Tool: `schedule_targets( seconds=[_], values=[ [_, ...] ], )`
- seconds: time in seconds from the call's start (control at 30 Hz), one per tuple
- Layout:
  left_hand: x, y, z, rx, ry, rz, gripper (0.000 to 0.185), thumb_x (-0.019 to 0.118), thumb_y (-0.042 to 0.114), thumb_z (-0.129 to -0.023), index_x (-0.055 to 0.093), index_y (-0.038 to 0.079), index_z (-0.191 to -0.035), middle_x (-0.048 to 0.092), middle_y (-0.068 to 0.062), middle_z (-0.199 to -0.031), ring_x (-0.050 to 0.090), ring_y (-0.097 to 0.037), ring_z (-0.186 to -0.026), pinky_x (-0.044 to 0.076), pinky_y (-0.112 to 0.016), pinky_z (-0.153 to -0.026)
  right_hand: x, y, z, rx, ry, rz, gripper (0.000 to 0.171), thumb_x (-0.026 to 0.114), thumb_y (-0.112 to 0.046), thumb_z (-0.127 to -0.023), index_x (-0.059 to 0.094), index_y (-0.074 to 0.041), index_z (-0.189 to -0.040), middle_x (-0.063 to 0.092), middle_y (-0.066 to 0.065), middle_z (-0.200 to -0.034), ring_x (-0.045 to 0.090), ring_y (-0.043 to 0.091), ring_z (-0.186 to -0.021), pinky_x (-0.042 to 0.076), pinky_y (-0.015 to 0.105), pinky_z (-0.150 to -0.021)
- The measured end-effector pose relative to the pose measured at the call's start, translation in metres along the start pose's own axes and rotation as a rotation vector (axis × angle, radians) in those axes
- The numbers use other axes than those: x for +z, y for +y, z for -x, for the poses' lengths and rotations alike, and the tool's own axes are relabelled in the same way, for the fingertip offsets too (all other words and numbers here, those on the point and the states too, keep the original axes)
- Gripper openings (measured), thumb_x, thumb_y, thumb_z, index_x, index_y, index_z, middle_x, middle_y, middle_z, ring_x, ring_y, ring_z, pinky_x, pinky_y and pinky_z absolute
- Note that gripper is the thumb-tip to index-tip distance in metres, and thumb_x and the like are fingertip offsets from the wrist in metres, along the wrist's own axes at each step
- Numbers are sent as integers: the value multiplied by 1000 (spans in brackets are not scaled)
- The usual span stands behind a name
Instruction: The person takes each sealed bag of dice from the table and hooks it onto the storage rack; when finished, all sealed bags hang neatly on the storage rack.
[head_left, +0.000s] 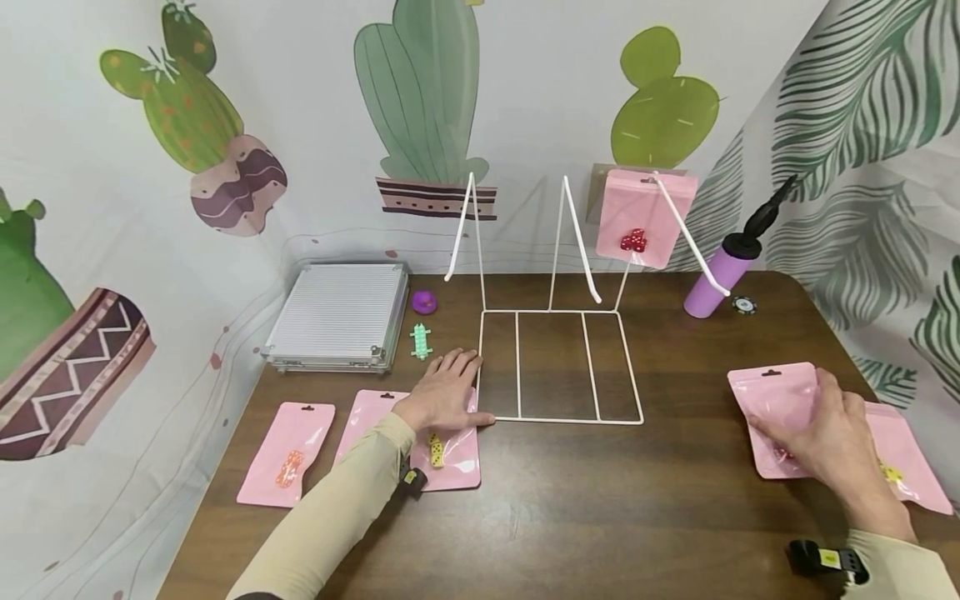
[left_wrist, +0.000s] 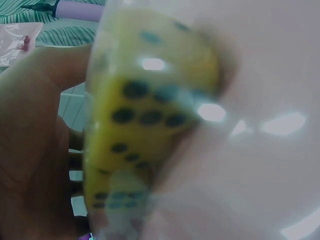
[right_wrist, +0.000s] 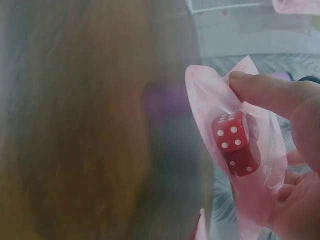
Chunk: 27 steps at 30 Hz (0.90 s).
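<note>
My left hand (head_left: pixel 455 379) lies flat, fingers straight, on a pink pouch (head_left: pixel 453 458) holding yellow dice (head_left: pixel 436 450) near the front left corner of a white wire rack (head_left: pixel 558 419). In the left wrist view the yellow dice (left_wrist: pixel 145 115) fill the frame behind clear film. My right hand (head_left: pixel 813 429) grips another pink pouch (head_left: pixel 776 396) at the right of the table. The right wrist view shows its thumb (right_wrist: pixel 270 92) and fingers pinching that pouch (right_wrist: pixel 260 195) around red dice (right_wrist: pixel 234 142).
A third pouch (head_left: pixel 287 454) with orange dice lies front left, and one with yellow dice (head_left: pixel 903 467) sits under my right hand. A pouch with red dice (head_left: pixel 645 217) hangs on the rack. Behind are a ribbed metal case (head_left: pixel 337 317), green toy (head_left: pixel 421 340), purple toy (head_left: pixel 424 302), purple pump (head_left: pixel 720 279) and chip (head_left: pixel 744 305).
</note>
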<state>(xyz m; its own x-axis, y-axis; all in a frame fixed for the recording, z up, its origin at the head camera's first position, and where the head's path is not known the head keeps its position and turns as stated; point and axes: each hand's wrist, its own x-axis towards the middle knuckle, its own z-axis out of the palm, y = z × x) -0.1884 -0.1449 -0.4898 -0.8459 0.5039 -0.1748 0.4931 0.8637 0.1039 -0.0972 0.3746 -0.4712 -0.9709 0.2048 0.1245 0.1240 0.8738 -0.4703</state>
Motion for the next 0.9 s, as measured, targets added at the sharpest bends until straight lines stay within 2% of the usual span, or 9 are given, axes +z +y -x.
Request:
schedule_targets(
  seconds=[0.17, 0.47, 0.9],
  values=[
    [-2, 1, 1, 9, 2, 5, 107, 58, 76, -76, 28, 7, -152, 27, -12, -158, 22, -35, -146, 22, -55, -118, -5, -13, 3, -53, 66, -44, 116, 88, -35, -66, 18, 4, -150, 33, 50, -119, 30, 59, -112, 30, 72, -82],
    [-3, 2, 1, 3, -5, -4, 108, 58, 77, -76, 28, 7, -153, 26, -11, -159, 23, -34, -146, 22, -53, -118, -18, -37, 8, -51, 82, -63, 118, 89, -34, -66, 15, 0, -152, 33, 46, -120, 30, 57, -112, 30, 70, -81],
    [-2, 2, 0, 1, -14, 2, 107, 58, 77, -76, 27, 8, -153, 25, -11, -159, 22, -34, -146, 21, -54, -118, -43, -80, 19, -126, 198, -137, 117, 92, -23, -59, 24, -7, -153, 39, 39, -123, 32, 52, -115, 26, 64, -83]
  ],
)
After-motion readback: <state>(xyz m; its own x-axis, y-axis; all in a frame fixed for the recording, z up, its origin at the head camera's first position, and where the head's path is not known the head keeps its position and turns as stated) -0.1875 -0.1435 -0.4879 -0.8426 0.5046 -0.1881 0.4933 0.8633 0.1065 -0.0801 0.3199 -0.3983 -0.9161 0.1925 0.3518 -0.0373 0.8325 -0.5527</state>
